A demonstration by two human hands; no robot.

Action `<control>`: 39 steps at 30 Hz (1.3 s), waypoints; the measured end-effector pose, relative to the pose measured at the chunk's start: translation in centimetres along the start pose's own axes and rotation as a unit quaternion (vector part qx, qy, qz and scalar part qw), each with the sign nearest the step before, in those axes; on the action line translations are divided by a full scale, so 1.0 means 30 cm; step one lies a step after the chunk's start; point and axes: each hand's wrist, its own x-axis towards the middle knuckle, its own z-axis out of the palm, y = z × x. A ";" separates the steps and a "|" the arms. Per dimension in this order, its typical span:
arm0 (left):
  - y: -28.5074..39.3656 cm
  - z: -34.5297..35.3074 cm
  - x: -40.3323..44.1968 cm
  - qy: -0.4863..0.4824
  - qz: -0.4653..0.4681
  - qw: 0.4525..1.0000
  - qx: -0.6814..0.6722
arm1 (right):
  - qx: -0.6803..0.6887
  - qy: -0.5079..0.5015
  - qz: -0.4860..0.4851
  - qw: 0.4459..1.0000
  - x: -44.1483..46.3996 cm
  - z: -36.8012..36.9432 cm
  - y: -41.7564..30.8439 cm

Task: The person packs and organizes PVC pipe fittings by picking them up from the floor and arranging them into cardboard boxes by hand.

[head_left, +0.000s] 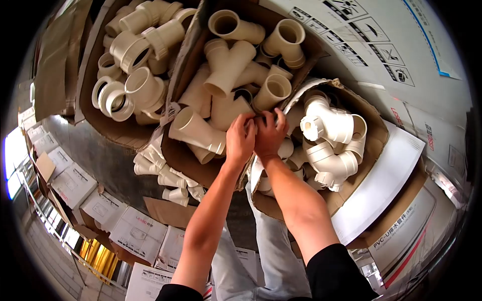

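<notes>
My left hand (241,138) and my right hand (271,133) meet over the near right edge of the middle cardboard box (188,50). Fingers on both are curled inward, almost touching. Something small and dark shows between them, but I cannot make out what they grip. Just beyond my left fingers lies a cream pipe fitting (228,111). A tee fitting (272,92) stands with its mouth up past my right fingers. Left of my left hand rests another branch fitting (198,131). A Y-shaped fitting (230,65) lies farther back in this box.
At right, an open box (374,125) holds trap fittings (329,123). Another box (93,113) at upper left holds threaded fittings (131,52). Small fittings (173,178) lie in the gap at left. White cartons (138,233) line the lower left; a printed carton (406,236) stands lower right.
</notes>
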 end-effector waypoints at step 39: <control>-1.217 -0.781 -0.867 0.011 -0.291 0.939 0.184 | 0.114 -0.421 -0.192 0.879 -0.804 0.287 -0.592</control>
